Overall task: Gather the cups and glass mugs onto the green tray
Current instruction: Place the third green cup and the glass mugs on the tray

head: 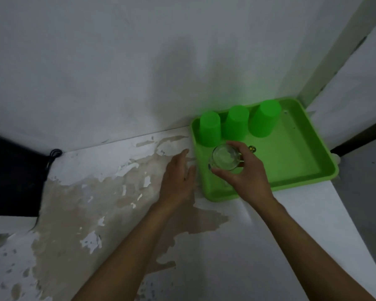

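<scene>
A green tray (pixel 291 161) lies at the far right of a worn white counter, against the wall. Three green cups stand upside down along its far edge: left (pixel 210 131), middle (pixel 236 122), right (pixel 264 117). My right hand (pixel 245 170) grips a clear glass mug (pixel 224 157) from above, over the tray's near-left part, just in front of the left and middle cups. I cannot tell if the mug touches the tray floor. My left hand (pixel 178 177) rests flat and open on the counter beside the tray's left rim.
The counter (pixel 96 203) has peeling, stained paint. A dark opening with a black cord (pixel 54 154) sits at the left. The wall (pixel 139 61) rises right behind the tray. The counter's right edge runs close past the tray.
</scene>
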